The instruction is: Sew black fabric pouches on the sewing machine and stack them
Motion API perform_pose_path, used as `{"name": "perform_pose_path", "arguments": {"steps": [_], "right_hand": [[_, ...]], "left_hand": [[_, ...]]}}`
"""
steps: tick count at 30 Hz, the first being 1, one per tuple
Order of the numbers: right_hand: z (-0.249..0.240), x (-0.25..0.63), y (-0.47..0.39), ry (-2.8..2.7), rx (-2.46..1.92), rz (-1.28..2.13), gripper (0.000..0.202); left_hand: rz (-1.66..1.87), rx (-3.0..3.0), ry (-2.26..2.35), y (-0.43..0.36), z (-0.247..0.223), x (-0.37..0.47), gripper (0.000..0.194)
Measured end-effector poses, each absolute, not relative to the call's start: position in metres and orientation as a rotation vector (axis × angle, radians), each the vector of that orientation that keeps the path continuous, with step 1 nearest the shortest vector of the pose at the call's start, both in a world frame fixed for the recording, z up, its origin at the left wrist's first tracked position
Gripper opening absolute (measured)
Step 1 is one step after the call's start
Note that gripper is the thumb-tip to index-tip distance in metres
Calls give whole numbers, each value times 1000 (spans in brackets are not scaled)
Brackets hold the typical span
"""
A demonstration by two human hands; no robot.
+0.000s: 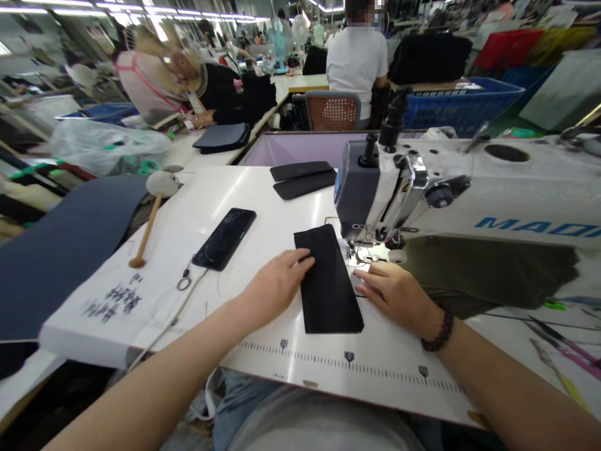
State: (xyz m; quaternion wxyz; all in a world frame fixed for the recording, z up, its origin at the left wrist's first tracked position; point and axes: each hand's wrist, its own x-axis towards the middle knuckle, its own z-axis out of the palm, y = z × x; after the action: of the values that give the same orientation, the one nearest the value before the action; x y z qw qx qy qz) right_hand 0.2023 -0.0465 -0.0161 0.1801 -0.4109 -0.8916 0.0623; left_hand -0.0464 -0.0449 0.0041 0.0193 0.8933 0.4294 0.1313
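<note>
A black rectangular fabric piece lies on the white sewing table, just left of the needle area. My left hand rests at its left edge, with outstretched fingertips on top of the cloth. Beside the presser foot is my right hand, its thumb and fingers apart and nothing visible between them. It sits to the right of the fabric, under the head of the sewing machine. Two more black fabric pieces lie farther back on the table.
A dark phone with a cord lies to the left, near a wooden-handled tool. Dark cloth is under the machine arm, with pink-handled scissors at the right. A person in a white shirt sits ahead.
</note>
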Motion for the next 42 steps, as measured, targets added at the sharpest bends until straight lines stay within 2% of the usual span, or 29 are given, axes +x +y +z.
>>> {"name": "perform_pose_path", "arguments": {"steps": [3, 7, 21, 42], "right_hand": [[-16, 203, -49, -2557, -1006, 198, 27], [-15, 203, -50, -2620, -890, 180, 28], [-20, 198, -46, -2553, -1186, 60, 25], [-24, 195, -45, -2522, -1228, 80, 26]], "left_hand": [[209, 2907, 1086, -48, 4, -22, 25], [160, 2938, 1034, -34, -1, 0, 30], [211, 2852, 1039, 6, -1, 9, 28], [249, 2861, 962, 16, -1, 5, 28]]}}
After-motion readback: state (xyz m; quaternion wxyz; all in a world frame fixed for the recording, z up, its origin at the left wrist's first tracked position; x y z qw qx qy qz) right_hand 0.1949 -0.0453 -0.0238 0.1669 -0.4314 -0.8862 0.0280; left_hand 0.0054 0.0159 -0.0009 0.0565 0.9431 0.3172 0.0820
